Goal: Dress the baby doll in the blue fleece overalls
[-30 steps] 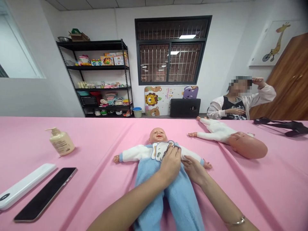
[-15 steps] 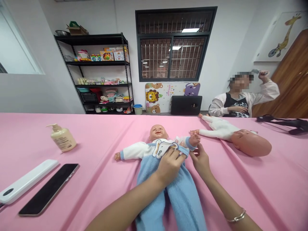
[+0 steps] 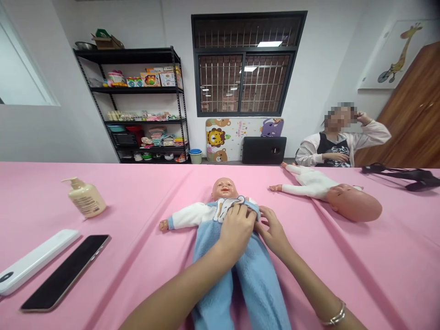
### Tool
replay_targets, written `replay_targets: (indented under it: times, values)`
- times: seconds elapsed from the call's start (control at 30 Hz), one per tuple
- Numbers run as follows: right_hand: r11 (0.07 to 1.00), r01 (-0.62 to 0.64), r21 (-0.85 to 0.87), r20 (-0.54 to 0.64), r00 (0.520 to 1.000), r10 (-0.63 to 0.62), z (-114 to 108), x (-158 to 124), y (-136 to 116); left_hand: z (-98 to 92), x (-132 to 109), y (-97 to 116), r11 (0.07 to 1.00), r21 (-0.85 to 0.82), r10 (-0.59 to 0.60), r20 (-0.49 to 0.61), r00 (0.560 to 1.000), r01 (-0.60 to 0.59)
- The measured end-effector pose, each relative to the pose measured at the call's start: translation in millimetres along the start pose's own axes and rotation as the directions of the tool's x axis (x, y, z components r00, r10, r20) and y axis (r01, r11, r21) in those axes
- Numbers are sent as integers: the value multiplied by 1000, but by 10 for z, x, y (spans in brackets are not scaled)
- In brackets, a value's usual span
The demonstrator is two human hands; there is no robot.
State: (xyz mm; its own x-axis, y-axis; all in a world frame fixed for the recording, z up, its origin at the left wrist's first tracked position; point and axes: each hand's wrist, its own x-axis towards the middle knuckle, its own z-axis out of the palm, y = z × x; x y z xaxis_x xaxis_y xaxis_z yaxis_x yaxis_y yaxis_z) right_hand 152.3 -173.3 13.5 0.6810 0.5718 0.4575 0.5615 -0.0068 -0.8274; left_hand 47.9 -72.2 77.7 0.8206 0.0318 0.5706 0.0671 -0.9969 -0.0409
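Note:
A baby doll (image 3: 224, 189) lies face up on the pink tabletop, its head away from me. It is dressed in a blue and white romper (image 3: 206, 238) with a bear face on the chest. My left hand (image 3: 237, 229) grips the romper's front over the chest, fingers curled into the cloth. At the blue edge on the doll's right-hand side in view, my right hand (image 3: 275, 233) is closed on the cloth with bent fingers; its fingertips are partly hidden. One doll arm stretches out to the left in its white sleeve; the other is hidden around my hands.
A second doll (image 3: 354, 201) in white lies at the right, near a black strap (image 3: 402, 176). To the left are a pump bottle (image 3: 86, 197), a white device (image 3: 41, 259) and a phone (image 3: 65, 272). A person (image 3: 338, 144) sits beyond the table; shelves (image 3: 137, 89) stand behind.
Both hands have moved slightly left and closer together. The doll's arm and blue cuff that showed above my right hand are now out of sight. The seated person's raised hand has lowered towards the head.

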Motion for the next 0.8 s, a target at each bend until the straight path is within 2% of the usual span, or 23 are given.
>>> replay_targets:
  times: [0.07, 0.2, 0.37, 0.47, 0.57, 0.7, 0.8]
  values:
    - [998, -8, 69, 8, 1000, 7, 53, 14, 68, -7, -5, -7, 1000, -8, 14, 29, 999, -14]
    - [952, -81, 297, 117, 992, 48, 102, 39, 172, 28, -14, -45, 997, -30, 80, 49, 996, -78]
    - [905, -238, 354, 102, 971, 215, 65, 52, 157, 117, -13, -76, 983, -102, 155, 51, 987, -150]
    - [857, -314, 408, 82, 948, 308, 31, 59, 115, 155, 2, -118, 949, -258, 203, 54, 978, -183]
    - [718, -382, 582, 74, 904, 421, 6, 82, 115, 146, 20, -191, 891, -426, 203, 61, 977, -158]
    - [400, -440, 804, 160, 808, 568, 18, 133, 190, 107, 23, -263, 867, -497, 81, 221, 972, 41]
    - [296, -462, 836, 190, 750, 634, 51, 149, 257, 100, 17, -288, 856, -507, 50, 287, 957, 107]
